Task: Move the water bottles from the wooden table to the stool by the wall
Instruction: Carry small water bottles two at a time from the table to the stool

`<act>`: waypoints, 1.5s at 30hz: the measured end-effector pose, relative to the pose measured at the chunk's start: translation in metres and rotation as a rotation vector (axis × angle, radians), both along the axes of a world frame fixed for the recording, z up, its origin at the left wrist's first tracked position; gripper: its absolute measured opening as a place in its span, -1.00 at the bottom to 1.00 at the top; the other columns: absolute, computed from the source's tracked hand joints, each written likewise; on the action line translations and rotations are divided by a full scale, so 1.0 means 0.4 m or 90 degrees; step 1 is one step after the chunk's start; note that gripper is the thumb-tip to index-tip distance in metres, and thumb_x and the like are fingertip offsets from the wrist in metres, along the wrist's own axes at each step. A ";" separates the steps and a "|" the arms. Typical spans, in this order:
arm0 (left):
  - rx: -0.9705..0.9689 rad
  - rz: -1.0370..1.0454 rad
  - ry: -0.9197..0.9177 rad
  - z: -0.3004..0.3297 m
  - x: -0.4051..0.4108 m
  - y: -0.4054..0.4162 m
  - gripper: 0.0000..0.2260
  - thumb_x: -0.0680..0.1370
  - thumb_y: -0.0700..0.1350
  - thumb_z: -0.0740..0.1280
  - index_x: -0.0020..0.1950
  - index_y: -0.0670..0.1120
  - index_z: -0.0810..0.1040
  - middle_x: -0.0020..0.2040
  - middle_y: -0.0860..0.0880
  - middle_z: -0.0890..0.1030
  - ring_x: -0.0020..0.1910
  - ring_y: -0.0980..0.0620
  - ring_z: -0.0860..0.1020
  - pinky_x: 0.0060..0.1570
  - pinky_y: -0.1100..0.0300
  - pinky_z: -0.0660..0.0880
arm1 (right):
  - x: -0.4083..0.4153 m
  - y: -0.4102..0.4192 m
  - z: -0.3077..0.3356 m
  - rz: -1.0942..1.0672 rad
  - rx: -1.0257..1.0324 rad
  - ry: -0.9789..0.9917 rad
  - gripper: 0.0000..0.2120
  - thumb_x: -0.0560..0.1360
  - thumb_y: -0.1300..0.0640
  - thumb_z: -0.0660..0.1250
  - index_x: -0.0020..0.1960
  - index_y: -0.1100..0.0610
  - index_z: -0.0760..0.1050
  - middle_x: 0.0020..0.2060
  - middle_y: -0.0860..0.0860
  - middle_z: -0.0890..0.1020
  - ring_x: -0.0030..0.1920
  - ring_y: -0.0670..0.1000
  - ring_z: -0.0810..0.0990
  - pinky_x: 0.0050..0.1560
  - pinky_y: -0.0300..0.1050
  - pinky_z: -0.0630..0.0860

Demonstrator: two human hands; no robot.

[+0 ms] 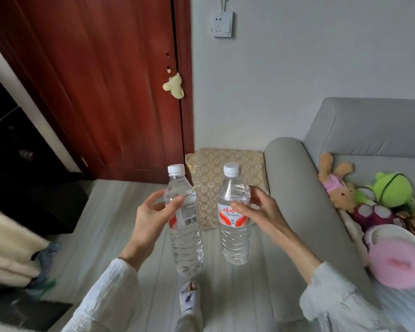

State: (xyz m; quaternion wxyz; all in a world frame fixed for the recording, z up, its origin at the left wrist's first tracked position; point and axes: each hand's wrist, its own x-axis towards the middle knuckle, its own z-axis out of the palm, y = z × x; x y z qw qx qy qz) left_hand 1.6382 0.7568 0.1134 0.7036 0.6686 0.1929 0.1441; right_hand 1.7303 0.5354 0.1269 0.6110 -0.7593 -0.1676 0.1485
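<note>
The person's left hand [151,213] grips one clear water bottle [185,226] near its label, and the right hand [256,209] grips a second bottle [235,219], both upright with white caps, held in the air above the pale floor [120,212]. Beyond them a stool [216,164] with a patterned gold cover stands against the wall [285,68], between the red-brown door [101,80] and the grey sofa [297,188] bearing plush toys [369,195]

Single head-worn wide-angle view, looking forward and steeply down from standing height. Faces the wall [285,75] and red door [101,87], close above the floor [120,219]. Sofa [359,140] at right edge; straight lines bowed near borders.
</note>
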 end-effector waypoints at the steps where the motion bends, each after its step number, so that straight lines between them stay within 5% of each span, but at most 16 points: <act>1: 0.000 -0.006 -0.003 -0.007 0.059 0.022 -0.52 0.24 0.12 0.46 0.08 -0.07 0.56 -0.21 0.02 0.72 -0.23 0.09 0.67 -0.34 0.34 0.53 | 0.056 0.021 -0.010 -0.004 -0.010 -0.001 -0.75 0.32 0.09 0.48 -0.06 -0.08 0.50 -0.07 -0.10 0.64 -0.11 -0.23 0.61 -0.17 -0.39 0.53; 8: -0.001 -0.039 0.023 -0.019 0.479 0.186 -0.46 0.16 0.20 0.50 0.04 0.01 0.53 -0.21 0.03 0.72 -0.23 0.08 0.67 -0.35 0.36 0.52 | 0.434 0.160 -0.040 -0.052 -0.050 -0.003 -0.69 0.27 0.05 0.51 -0.07 -0.12 0.46 -0.08 -0.16 0.62 -0.07 -0.25 0.58 -0.09 -0.29 0.53; 14: 0.011 -0.055 0.074 -0.055 0.768 0.251 -0.43 0.09 0.23 0.52 0.00 0.04 0.50 -0.22 0.08 0.71 -0.23 0.14 0.67 -0.35 0.36 0.52 | 0.693 0.217 -0.084 -0.091 -0.045 0.031 -0.49 0.09 -0.22 0.47 -0.03 -0.09 0.46 -0.06 -0.14 0.62 -0.07 -0.27 0.58 -0.19 -0.39 0.51; 22: 0.096 -0.072 0.185 -0.190 1.118 0.249 -0.53 0.25 0.14 0.50 0.09 0.01 0.57 -0.15 0.10 0.71 -0.16 0.20 0.66 -0.25 0.37 0.54 | 1.093 0.239 -0.239 -0.070 -0.147 0.017 -0.47 0.23 -0.05 0.52 0.11 -0.01 0.38 0.01 -0.08 0.55 0.03 -0.09 0.52 0.00 -0.13 0.54; 27: 0.176 -0.052 0.267 -0.284 1.335 0.233 -0.52 0.28 0.08 0.51 0.14 -0.04 0.54 -0.06 0.06 0.69 -0.17 0.21 0.63 -0.16 0.31 0.54 | 1.319 0.259 -0.344 -0.027 -0.202 0.021 -0.39 0.21 -0.15 0.49 0.14 -0.01 0.32 0.04 -0.10 0.47 -0.02 -0.17 0.45 -0.20 -0.40 0.37; 31: 0.243 -0.062 0.344 -0.393 1.486 0.247 -0.29 0.28 0.07 0.52 0.32 -0.13 0.34 0.18 -0.12 0.58 0.06 -0.04 0.57 0.06 0.09 0.53 | 1.433 0.297 -0.447 -0.022 -0.211 0.068 -0.25 0.19 -0.15 0.51 0.26 0.07 0.29 0.13 -0.05 0.43 -0.02 -0.15 0.46 -0.05 -0.35 0.43; 34: 0.277 -0.064 0.357 -0.487 1.577 0.285 -0.25 0.28 0.11 0.51 0.35 -0.14 0.30 0.24 -0.16 0.52 0.10 -0.07 0.51 0.08 0.11 0.46 | 1.501 0.325 -0.546 -0.012 -0.258 0.071 -0.22 0.21 -0.10 0.52 0.31 0.08 0.26 0.24 0.03 0.40 0.05 -0.07 0.43 -0.04 -0.40 0.34; 40: 0.313 -0.064 0.356 -0.665 1.715 0.384 -0.27 0.27 0.10 0.52 0.33 -0.13 0.33 0.21 -0.12 0.55 0.05 0.01 0.49 0.02 0.19 0.41 | 1.631 0.408 -0.725 0.012 -0.305 0.105 -0.21 0.23 -0.03 0.53 0.35 0.07 0.25 0.31 0.13 0.37 0.20 0.09 0.45 0.24 0.17 0.45; 45: 0.350 -0.080 0.337 -0.756 1.795 0.442 -0.29 0.30 0.02 0.52 0.35 -0.12 0.31 0.20 -0.14 0.56 0.08 -0.01 0.52 0.03 0.23 0.38 | 1.709 0.471 -0.822 0.004 -0.226 0.151 -0.24 0.23 -0.02 0.51 0.34 0.06 0.28 0.31 0.05 0.42 0.17 0.06 0.52 0.18 -0.02 0.49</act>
